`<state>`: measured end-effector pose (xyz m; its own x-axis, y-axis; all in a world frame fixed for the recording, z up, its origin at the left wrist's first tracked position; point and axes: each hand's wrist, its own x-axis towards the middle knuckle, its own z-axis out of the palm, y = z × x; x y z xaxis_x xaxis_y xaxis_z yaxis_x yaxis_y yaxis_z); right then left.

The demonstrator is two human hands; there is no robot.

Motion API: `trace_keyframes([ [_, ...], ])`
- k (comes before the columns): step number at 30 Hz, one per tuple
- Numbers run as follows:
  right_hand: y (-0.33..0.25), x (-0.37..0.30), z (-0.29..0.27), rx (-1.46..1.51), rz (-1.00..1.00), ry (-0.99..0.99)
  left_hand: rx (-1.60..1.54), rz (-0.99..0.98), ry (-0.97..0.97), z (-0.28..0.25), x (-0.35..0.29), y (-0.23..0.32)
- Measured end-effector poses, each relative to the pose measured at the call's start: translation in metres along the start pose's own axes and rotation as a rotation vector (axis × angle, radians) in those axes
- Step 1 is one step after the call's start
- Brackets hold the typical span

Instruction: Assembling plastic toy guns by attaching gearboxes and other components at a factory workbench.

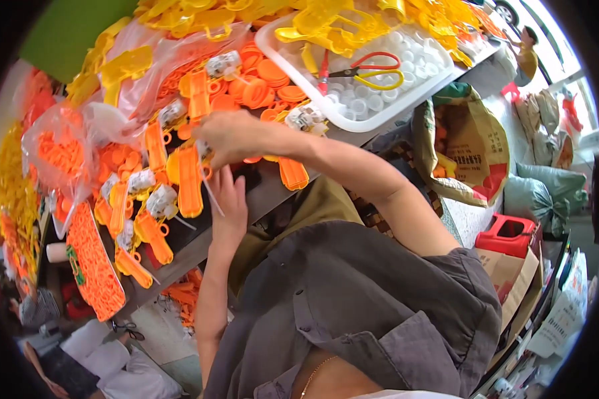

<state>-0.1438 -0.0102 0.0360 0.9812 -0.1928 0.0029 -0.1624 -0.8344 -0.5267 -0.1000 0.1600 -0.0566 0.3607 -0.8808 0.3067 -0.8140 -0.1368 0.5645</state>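
Note:
My right hand (pixel 236 136) reaches across the table with its fingers closed over an orange plastic toy-gun body (pixel 190 186); what they pinch is hidden. Just below it my left hand (pixel 229 203) is raised with fingers stretched out, beside a thin white rod (pixel 213 194) that slants down from the toy body. Several similar orange shells lie along the table's front edge, one of them an orange shell (pixel 152 236) at the left. White-and-clear mechanism units (pixel 162 201) sit on or next to these shells. Loose orange discs (pixel 254 92) are heaped behind my right hand.
A white tray (pixel 349 125) holds translucent caps, yellow parts and red-and-yellow-handled scissors (pixel 373 72). Yellow plastic parts pile up at the back. A clear bag (pixel 80 126) and a tray of small orange pieces (pixel 98 272) are left. An open sack (pixel 472 143) and red stool (pixel 506 234) stand right.

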Motion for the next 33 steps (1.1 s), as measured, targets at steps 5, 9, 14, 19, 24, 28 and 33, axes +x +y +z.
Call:
trace_keyframes([
  [5, 0.008, 0.0, 0.047, -0.173, -0.04, 0.152, 0.009, 0.019, -0.169, -0.034, -0.038, 0.028],
  [9, 0.028, -0.005, 0.08, -0.305, -0.234, 0.577, -0.044, 0.08, -0.13, -0.044, -0.04, 0.029],
  [14, 0.011, -0.132, 0.016, -0.075, -0.21, 0.668, -0.136, 0.077, 0.006, -0.053, -0.049, 0.027],
  [19, 0.024, -0.209, 0.027, -0.257, 0.069, 0.56, 0.074, 0.377, 0.295, -0.057, -0.062, 0.013],
  [24, 0.027, -0.186, 0.054, -0.304, 0.11, 0.543, 0.313, 0.202, 0.047, -0.058, -0.031, 0.007],
  [28, 0.018, -0.116, 0.071, -0.31, 0.319, 0.658, 0.273, 0.157, -0.067, -0.06, -0.036, 0.001],
  [33, 0.017, -0.072, 0.072, -0.248, 0.441, 0.936, 0.236, 0.133, -0.073, -0.06, -0.029, 0.004],
])
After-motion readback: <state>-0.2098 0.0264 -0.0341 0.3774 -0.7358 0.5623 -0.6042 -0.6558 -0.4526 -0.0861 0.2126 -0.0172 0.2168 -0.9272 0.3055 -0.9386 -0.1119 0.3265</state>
